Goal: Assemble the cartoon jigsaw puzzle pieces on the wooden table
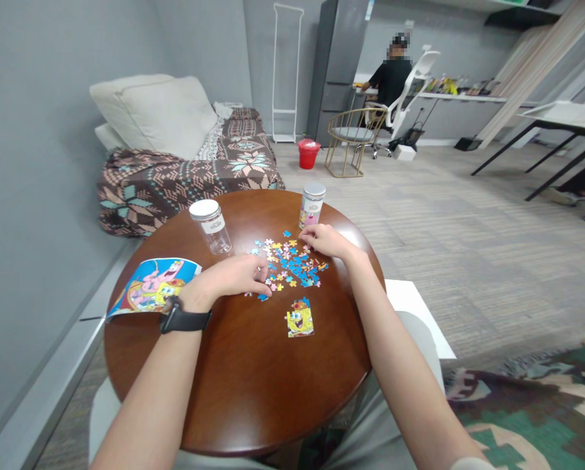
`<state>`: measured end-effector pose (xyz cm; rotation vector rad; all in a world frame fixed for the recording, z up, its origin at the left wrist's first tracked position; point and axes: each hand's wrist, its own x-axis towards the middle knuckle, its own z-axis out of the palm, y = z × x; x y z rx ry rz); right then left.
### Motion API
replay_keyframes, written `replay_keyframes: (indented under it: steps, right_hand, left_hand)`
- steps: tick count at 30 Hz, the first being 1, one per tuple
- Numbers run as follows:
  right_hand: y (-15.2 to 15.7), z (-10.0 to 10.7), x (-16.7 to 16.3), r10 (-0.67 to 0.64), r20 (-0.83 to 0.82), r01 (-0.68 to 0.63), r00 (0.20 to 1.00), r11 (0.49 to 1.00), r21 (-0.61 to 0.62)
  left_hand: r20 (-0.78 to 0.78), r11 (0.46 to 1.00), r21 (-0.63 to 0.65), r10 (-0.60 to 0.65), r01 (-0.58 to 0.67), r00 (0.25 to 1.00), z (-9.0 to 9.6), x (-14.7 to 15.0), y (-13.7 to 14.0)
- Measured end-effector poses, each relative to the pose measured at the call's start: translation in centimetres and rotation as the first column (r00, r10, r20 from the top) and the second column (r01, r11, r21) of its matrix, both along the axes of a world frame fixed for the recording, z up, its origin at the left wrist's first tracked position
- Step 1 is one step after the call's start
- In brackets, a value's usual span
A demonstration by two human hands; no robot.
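Observation:
A loose pile of jigsaw puzzle pieces (pixel 296 264), blue, yellow and pink, lies in the middle of the round table. At its left edge is my left hand (pixel 238 274), with thumb and fingers curved and apart and nothing visible between them. My right hand (pixel 326 240) reaches to the far right edge of the pile. Its fingers are bent, a little apart, with the tips near the pieces; I see nothing held. Closer to me sits a joined puzzle section (pixel 300 320) showing a yellow cartoon face. A picture sheet (pixel 150 282) lies left, partly behind my left wrist.
The brown table (pixel 258 391) holds a clear jar (pixel 219 238) with a white lid and a picture-labelled jar (pixel 312 205). Beyond stand a covered sofa (pixel 189 183), a red bin (pixel 308 154) and a wire-backed chair (pixel 354 134). A person (pixel 393 81) sits at the far counter.

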<state>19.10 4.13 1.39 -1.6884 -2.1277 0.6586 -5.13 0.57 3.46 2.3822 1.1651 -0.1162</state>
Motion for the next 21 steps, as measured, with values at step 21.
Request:
replay_keyframes:
  steps: [21]
  right_hand:
    - [0.4, -0.7, 0.0, 0.115, -0.015, -0.114, 0.993, 0.992, 0.048]
  left_hand:
    - [-0.002, 0.987, 0.154, 0.044, -0.044, 0.999, -0.2, 0.5, 0.0]
